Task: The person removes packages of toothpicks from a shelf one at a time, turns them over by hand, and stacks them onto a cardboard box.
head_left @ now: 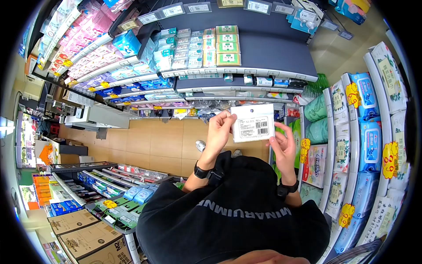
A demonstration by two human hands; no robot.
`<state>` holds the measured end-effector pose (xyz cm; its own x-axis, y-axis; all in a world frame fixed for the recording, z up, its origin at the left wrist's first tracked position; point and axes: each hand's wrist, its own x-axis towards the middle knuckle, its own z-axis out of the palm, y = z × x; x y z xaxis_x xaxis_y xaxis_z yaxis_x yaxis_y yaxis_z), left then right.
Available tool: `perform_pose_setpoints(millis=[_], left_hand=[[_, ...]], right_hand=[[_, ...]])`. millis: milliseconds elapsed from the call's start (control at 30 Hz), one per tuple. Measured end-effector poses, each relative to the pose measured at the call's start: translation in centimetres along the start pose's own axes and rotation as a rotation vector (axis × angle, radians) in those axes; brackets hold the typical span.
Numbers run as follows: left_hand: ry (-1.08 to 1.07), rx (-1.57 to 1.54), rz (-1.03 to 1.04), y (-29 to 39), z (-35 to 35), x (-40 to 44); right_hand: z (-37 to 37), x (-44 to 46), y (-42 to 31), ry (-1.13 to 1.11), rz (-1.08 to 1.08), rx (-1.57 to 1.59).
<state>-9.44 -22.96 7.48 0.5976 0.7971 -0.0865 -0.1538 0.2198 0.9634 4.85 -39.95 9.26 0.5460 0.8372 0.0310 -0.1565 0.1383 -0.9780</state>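
A flat white hang-tab packet [253, 124] with printed text and a barcode on its near face is held up in front of my chest. My left hand [220, 130] pinches its left edge, thumb in front and fingers curled behind. At the lower right corner, my right hand [285, 145] has its thumb and fingertips against the packet's edge. What is inside the packet cannot be made out. Each wrist wears a black band.
Ahead, a dark shelf [272, 48] carries rows of small packets [228, 46]. Blue wet-wipe packs [369, 145] and tissue packs line the right-hand shelves. Low racks and cardboard boxes [90, 237] stand at lower left. Tan tiled floor [162, 141] runs between the shelves.
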Motion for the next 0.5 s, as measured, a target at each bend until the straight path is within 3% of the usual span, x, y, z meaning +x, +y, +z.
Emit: perform_pose_setpoints(millis=[500], left_hand=[[-0.011,-0.011,0.002,-0.08,0.07,0.05]], right_hand=[[-0.10,0.02,0.20,0.015,0.007,-0.009]])
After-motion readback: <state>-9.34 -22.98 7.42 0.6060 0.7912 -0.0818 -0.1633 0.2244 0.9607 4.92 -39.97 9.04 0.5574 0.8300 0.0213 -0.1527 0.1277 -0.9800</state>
